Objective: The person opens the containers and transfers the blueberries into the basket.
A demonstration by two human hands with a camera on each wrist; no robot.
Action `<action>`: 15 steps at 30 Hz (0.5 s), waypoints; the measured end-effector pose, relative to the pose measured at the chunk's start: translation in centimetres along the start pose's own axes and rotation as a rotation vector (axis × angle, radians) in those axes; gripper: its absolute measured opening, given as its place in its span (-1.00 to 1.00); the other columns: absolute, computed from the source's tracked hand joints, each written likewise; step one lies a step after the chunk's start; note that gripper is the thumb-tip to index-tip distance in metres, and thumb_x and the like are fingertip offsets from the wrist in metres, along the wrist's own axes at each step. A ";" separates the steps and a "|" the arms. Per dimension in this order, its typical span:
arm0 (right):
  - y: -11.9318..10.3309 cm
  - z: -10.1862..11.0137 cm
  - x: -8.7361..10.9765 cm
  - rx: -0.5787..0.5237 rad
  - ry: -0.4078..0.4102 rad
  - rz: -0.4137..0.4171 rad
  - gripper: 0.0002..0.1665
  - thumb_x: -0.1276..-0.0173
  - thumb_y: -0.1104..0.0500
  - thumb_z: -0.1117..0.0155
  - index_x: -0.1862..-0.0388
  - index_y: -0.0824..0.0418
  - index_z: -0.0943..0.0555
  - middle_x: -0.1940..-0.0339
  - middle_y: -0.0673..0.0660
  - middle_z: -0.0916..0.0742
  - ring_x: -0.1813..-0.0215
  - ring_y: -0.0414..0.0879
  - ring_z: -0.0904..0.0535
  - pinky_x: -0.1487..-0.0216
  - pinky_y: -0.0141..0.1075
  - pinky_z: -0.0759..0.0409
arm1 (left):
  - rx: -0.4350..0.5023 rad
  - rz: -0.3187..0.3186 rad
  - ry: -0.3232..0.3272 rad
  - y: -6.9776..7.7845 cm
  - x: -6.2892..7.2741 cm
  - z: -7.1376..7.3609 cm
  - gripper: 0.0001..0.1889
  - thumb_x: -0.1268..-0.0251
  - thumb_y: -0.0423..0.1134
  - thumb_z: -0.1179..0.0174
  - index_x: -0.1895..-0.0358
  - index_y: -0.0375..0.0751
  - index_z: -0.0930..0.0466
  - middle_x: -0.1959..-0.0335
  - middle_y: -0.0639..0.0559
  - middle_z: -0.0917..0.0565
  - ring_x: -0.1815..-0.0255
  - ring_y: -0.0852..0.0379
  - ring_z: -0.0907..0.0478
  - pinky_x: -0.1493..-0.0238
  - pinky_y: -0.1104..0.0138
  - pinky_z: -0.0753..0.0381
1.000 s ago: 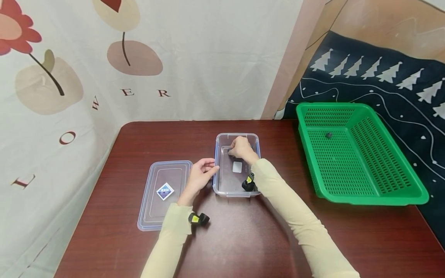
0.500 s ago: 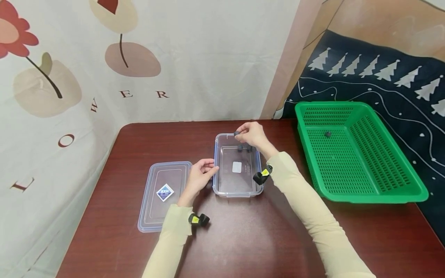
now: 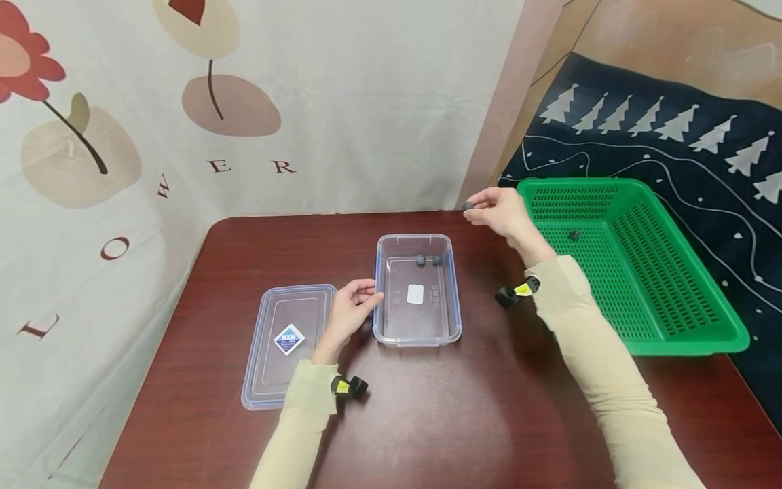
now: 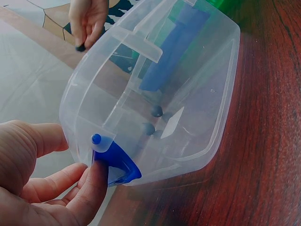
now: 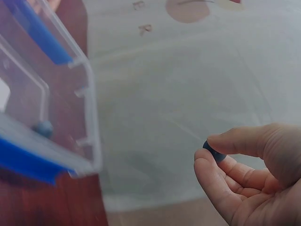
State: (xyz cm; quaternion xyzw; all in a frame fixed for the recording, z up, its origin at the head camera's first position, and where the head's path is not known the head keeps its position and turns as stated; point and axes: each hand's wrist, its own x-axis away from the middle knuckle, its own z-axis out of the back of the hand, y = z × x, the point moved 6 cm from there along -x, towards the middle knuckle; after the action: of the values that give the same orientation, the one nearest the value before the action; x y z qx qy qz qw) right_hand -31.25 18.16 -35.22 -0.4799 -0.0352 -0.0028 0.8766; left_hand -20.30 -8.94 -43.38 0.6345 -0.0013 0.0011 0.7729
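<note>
My right hand pinches a blueberry between thumb and fingertips, held in the air between the container and the green basket. With its fingers and thumb, my left hand holds the blue side latch of a clear plastic container. Two blueberries lie inside that container near its far end, one left and one right. In the basket, another blueberry sits toward the far left.
A clear lid with a diamond-shaped label lies flat left of the container, partly behind my left arm. The wooden table meets a white flower-print cloth at its back edge. Dark tree-print fabric lies beyond the basket.
My right hand has lifted a blueberry out of the container and carried it rightward toward the basket. My left hand has stayed at the container's side.
</note>
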 end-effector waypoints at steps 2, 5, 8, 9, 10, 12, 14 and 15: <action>0.3 1.5 0.3 -0.020 0.019 0.008 -0.69 -0.26 0.28 -0.27 0.05 0.42 -0.56 0.28 0.25 -0.67 0.36 -0.16 -0.64 0.08 -0.23 -0.58 | -0.004 -0.001 0.000 0.0 0.0 0.0 -0.69 -0.12 -0.55 -0.20 0.07 -0.67 -0.46 0.22 -0.48 -0.56 0.34 0.02 -0.57 0.40 0.59 -0.43; 1.0 3.5 1.0 -0.077 0.041 0.010 -0.66 -0.26 0.30 -0.27 0.04 0.47 -0.53 0.33 0.16 -0.68 0.42 -0.30 -0.63 0.16 -0.35 -0.59 | 0.001 0.003 -0.004 0.1 0.0 0.0 -0.69 -0.13 -0.55 -0.20 0.06 -0.67 -0.46 0.22 -0.49 -0.56 0.35 0.08 -0.56 0.40 0.59 -0.43; 1.8 5.5 1.7 -0.107 0.069 -0.001 -0.64 -0.26 0.29 -0.27 0.02 0.47 -0.51 0.38 0.01 -0.67 0.42 -0.34 -0.63 0.21 -0.41 -0.59 | 0.006 0.005 -0.005 0.0 0.0 0.0 -0.69 -0.12 -0.56 -0.21 0.06 -0.67 -0.46 0.22 -0.49 -0.56 0.38 0.17 -0.53 0.40 0.59 -0.43; 2.1 6.1 1.9 -0.110 0.074 -0.003 -0.63 -0.26 0.28 -0.27 0.01 0.48 -0.50 0.40 -0.04 -0.67 0.42 -0.35 -0.63 0.21 -0.42 -0.59 | 0.007 0.006 -0.005 0.0 0.0 0.0 -0.69 -0.12 -0.56 -0.21 0.06 -0.67 -0.46 0.22 -0.49 -0.56 0.38 0.19 -0.52 0.40 0.59 -0.43; 2.5 6.7 2.0 -0.116 0.080 -0.006 -0.62 -0.26 0.28 -0.28 0.01 0.48 -0.50 0.43 -0.09 -0.67 0.42 -0.35 -0.63 0.21 -0.41 -0.59 | 0.006 0.007 -0.002 0.0 0.0 0.0 -0.69 -0.12 -0.56 -0.21 0.06 -0.67 -0.46 0.22 -0.49 -0.56 0.39 0.20 -0.52 0.40 0.59 -0.43; 3.2 7.8 2.5 -0.115 0.086 -0.011 -0.61 -0.27 0.25 -0.28 0.01 0.47 -0.49 0.46 -0.16 -0.66 0.41 -0.36 -0.63 0.20 -0.39 -0.59 | 0.008 0.009 0.001 -0.1 -0.1 0.0 -0.68 -0.12 -0.55 -0.21 0.06 -0.67 -0.46 0.22 -0.49 -0.57 0.40 0.23 -0.51 0.39 0.59 -0.43; 3.9 8.8 3.0 -0.118 0.091 -0.017 -0.61 -0.26 0.23 -0.29 0.02 0.46 -0.49 0.48 -0.21 -0.66 0.41 -0.38 -0.63 0.22 -0.44 -0.59 | 0.012 0.011 0.001 -0.2 -0.1 0.0 -0.68 -0.12 -0.55 -0.21 0.06 -0.67 -0.46 0.22 -0.49 -0.57 0.41 0.26 -0.50 0.38 0.59 -0.44; 4.3 9.3 3.2 -0.121 0.097 -0.018 -0.62 -0.26 0.23 -0.29 0.04 0.45 -0.49 0.50 -0.24 -0.65 0.42 -0.38 -0.63 0.25 -0.46 -0.58 | 0.013 0.010 0.000 -0.2 -0.1 0.0 -0.68 -0.12 -0.55 -0.21 0.06 -0.67 -0.46 0.22 -0.49 -0.57 0.41 0.27 -0.50 0.38 0.59 -0.44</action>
State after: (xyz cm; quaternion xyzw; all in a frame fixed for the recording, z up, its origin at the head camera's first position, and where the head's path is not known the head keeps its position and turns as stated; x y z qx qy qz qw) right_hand -28.42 28.43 -33.66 -0.5311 0.0032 -0.0363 0.8465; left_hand -20.44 -9.00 -43.61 0.6394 -0.0046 0.0053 0.7689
